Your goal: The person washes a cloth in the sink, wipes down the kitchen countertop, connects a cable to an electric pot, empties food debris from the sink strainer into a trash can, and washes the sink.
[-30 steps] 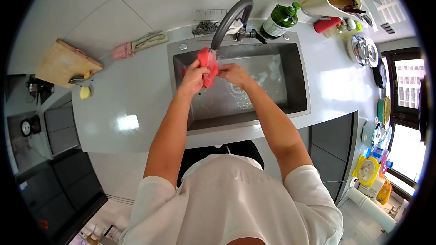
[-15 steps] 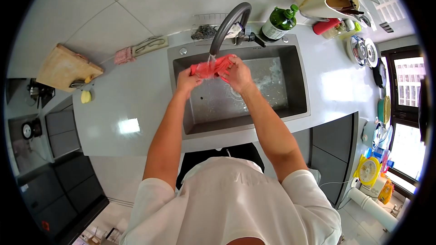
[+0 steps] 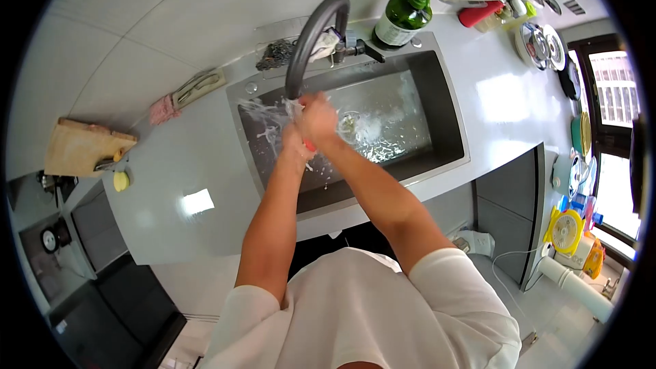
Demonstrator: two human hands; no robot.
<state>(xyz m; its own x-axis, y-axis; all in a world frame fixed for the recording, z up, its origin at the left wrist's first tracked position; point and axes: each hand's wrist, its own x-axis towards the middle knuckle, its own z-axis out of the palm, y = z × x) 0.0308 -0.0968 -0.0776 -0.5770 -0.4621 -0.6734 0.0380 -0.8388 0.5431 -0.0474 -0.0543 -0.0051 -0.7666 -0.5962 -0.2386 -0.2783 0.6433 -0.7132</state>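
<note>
Both my hands are pressed together under the running faucet [image 3: 320, 35], over the left part of the grey sink [image 3: 447, 117]. Between them is a bunched red cloth [image 3: 309, 145], mostly hidden, with only a small patch showing below the fingers. My left hand [image 3: 294, 139] is closed on the cloth from the left. Slightly blurred, my right hand [image 3: 318, 119] wraps over it from the upper right. Water splashes off the hands to the left, and bubbly water lies in the basin.
Behind the sink stand a green pump bottle [image 3: 404, 19] and a wire rack holding a dark scouring pad [image 3: 276, 55]. A folded pink cloth [image 3: 163, 109] and a wooden cutting board [image 3: 85, 148] are on the left. Stacked bowls [image 3: 536, 46] sit to the right.
My hands, earlier apart with the red cloth stretched between them, have come together and squeezed it into a bunch. Water now sprays leftward. The whole view has turned and shifted slightly.
</note>
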